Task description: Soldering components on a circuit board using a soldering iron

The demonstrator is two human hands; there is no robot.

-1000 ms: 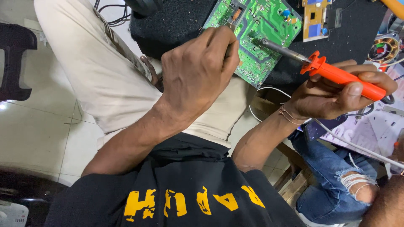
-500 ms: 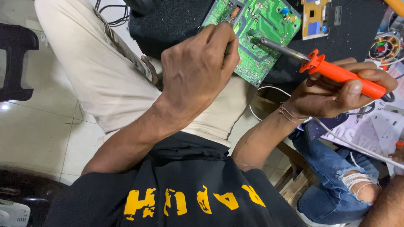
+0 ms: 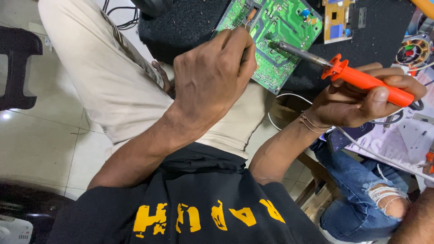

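Bright, even indoor light, sharp throughout, with a small glare spot on the floor tiles (image 3: 6, 115) at left

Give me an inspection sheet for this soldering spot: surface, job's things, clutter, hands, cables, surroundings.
Surface: black mat on the bench, speckled with small debris.
Job's things: green circuit board at the mat's edge; orange soldering iron, its metal tip on the board.
Clutter: small blue and yellow board; round copper-wound coil part at right.
Hands: left hand pinches something thin at the board, hidden by the fingers; right hand grips the iron's handle.
Cables: white cord runs off to the right; black wires at top left.
Surroundings: tiled floor; black chair at left; another person's knee in torn jeans at lower right.
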